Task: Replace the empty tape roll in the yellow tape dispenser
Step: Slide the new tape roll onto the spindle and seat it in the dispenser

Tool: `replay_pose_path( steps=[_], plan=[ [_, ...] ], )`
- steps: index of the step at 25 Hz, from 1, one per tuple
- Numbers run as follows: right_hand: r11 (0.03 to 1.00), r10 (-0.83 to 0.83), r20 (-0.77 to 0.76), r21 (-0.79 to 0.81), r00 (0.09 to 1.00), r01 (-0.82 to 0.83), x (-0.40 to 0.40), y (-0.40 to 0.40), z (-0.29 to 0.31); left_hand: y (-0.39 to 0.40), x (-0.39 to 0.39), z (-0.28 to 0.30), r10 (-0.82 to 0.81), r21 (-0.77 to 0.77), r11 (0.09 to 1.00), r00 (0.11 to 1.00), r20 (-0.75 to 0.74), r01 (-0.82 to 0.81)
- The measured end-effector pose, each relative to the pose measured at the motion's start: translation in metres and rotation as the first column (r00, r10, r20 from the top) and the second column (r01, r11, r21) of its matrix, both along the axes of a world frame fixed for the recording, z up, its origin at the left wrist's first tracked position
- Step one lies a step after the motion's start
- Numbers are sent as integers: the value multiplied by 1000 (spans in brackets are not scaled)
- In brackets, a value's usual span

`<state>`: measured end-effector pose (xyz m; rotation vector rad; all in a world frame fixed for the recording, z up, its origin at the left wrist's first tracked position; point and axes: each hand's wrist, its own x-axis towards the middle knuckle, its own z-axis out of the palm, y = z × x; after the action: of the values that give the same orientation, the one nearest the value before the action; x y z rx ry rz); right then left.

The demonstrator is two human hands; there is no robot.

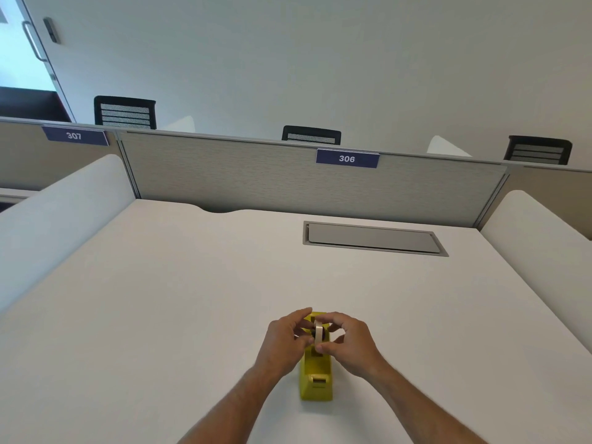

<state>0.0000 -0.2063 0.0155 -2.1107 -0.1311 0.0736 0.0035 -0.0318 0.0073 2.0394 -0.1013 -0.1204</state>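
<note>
Yellow tape dispenser (315, 376) sits on the white desk (160, 299), near the front edge, a bit right of centre, its cutter end pointing toward the person. In its cradle, toward the far end, a tape roll (319, 334) stands on edge w/ a dark hub showing at its left side; can't tell if the roll is full or spent.

Both hands are on that roll. Left hand (285, 339) comes in from the left, fingers curled, thumb & fingertips pinching at the roll's left face and hub. Right hand (350, 342) mirrors it from the right, thumb low against the roll's near edge, index arched over the top. So both are closed on the roll, not flat or loose. Forearms run down to the bottom of the view, either side of the dispenser body.

Further out: a grey cable hatch (373, 238) set flush in the desk, well beyond the hands, to the right. Grey partition (224, 174) along the back w/ a blue "306" plate (347, 158); neighbouring bay reads "307" (75, 135). White side screens left & right. Three black mesh chair backs (311, 135) poke above the partition. Door w/ metal handle (32, 41) far left.
</note>
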Motion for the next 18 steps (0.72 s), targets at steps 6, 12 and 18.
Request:
replay_pose_path(
  steps=[6,12,18],
  plan=[
    [991,1,4,-133,1000,0,11,1,-5,-2,5,-2,11,111,994,1000,17,-13],
    [974,-5,12,-227,1000,8,14,1,-12,-3,7,-6,15,154,988,1000,17,-17],
    [951,51,59,-306,997,-31,15,2,-15,1,11,-9,7,189,982,1000,10,-9]
  ],
)
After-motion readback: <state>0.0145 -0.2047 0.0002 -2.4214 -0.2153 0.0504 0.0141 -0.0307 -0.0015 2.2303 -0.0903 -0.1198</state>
